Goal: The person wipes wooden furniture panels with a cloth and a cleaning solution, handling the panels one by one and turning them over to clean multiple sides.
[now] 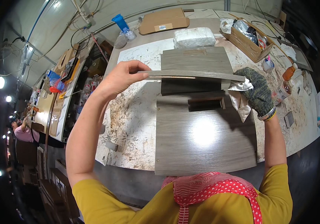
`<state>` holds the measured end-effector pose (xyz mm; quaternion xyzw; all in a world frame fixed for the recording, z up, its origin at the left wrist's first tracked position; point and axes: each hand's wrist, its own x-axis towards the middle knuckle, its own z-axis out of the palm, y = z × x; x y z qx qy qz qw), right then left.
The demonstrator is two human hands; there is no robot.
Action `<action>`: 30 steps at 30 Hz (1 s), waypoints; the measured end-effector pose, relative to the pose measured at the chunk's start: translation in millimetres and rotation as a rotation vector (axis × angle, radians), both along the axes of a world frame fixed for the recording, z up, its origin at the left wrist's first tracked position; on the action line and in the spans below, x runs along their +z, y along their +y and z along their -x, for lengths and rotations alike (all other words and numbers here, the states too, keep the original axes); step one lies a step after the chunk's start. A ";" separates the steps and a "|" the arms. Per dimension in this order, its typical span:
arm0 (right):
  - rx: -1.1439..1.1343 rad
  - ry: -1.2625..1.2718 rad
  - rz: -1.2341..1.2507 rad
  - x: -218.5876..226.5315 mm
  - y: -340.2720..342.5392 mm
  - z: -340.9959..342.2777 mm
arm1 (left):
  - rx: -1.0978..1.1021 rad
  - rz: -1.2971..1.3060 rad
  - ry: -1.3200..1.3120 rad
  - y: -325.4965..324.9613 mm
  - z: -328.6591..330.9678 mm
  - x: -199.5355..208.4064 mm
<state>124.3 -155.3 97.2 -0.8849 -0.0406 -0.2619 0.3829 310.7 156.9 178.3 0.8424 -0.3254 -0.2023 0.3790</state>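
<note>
A grey wood-grain panel (190, 73) is held up nearly edge-on above the table. My left hand (120, 76) is bare and closed, pinching the panel's left end between thumb and fingers. In a dark knitted glove, my right hand (256, 89) is closed on a white cloth (240, 100) at the panel's right end. Part of the cloth hangs below the glove. Beneath lies a larger grey board (182, 138) with a rectangular cutout (206, 104). Behind it, another grey board (220, 59) lies partly hidden by the raised panel.
A white-wrapped bundle (194, 37), a flat cardboard box (163, 21) and a blue cup (120, 21) stand at the back. An open box of odds and ends (248, 43) and an orange bottle (289, 72) are on the right. Someone in pink (24, 132) is far left.
</note>
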 end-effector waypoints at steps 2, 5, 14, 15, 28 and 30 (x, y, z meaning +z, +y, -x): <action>0.006 0.007 -0.057 -2.3 -1.8 1.3 | -0.015 0.040 0.079 2.4 -1.8 -0.5; -0.031 0.002 -0.002 -2.3 -3.0 0.3 | 0.016 0.008 0.042 -0.2 2.6 2.2; -0.137 0.040 0.081 -9.8 -8.4 -1.1 | 0.080 -0.230 -0.933 19.5 8.9 7.6; -0.100 -0.005 0.048 -11.1 -9.8 -1.4 | 0.051 -0.209 -1.044 25.8 1.9 2.2; -0.126 0.025 0.715 9.0 -53.2 -27.0 | 0.044 -0.037 -0.679 0.4 -40.3 -2.5; -0.174 -0.013 0.764 5.2 -53.5 -24.7 | 0.035 -0.074 -0.729 -1.7 -45.5 0.0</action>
